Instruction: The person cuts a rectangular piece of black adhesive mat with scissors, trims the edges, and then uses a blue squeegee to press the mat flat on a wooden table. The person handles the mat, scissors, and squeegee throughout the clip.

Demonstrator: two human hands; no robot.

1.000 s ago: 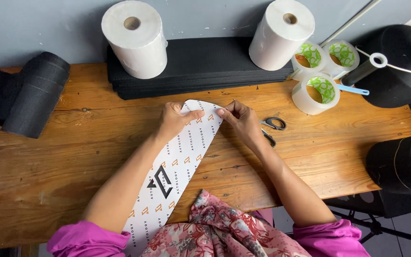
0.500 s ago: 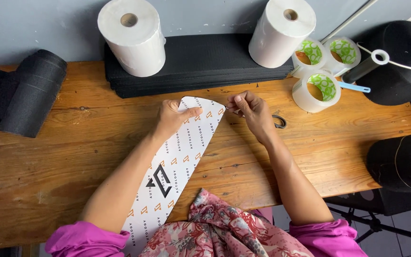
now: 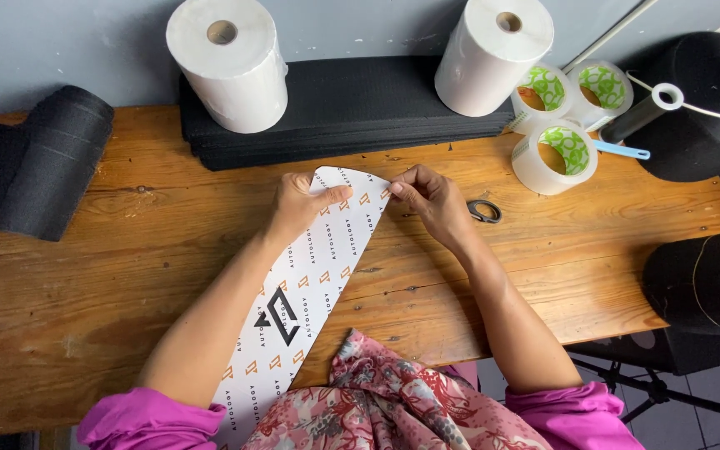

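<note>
Looking down from my head, the near end of the long white printed sheet (image 3: 310, 283) runs out of sight under my patterned pink clothing (image 3: 377, 408), and both my arms are cut off at the bright pink sleeves. The scissors (image 3: 485, 211) are mostly hidden behind my right hand (image 3: 431, 200), only the dark handle loops showing. The sheet lies slanted across the wooden table (image 3: 127, 275), its rounded far end between my two hands. My left hand (image 3: 297, 204) lies on that end, thumb pressed flat on top and the fingers curled over its left edge. My right hand pinches the sheet's right edge between thumb and fingertips; what else it might grip there I cannot tell. The sheet is white with small orange marks and one large black angular emblem near its middle. Along the wall sit two white paper rolls (image 3: 227, 62), a stack of black sheets (image 3: 343, 108), and three clear tape rolls (image 3: 556, 154) with green-patterned cores. Black fabric rolls (image 3: 52, 162) lie at the table's left and right edges.
</note>
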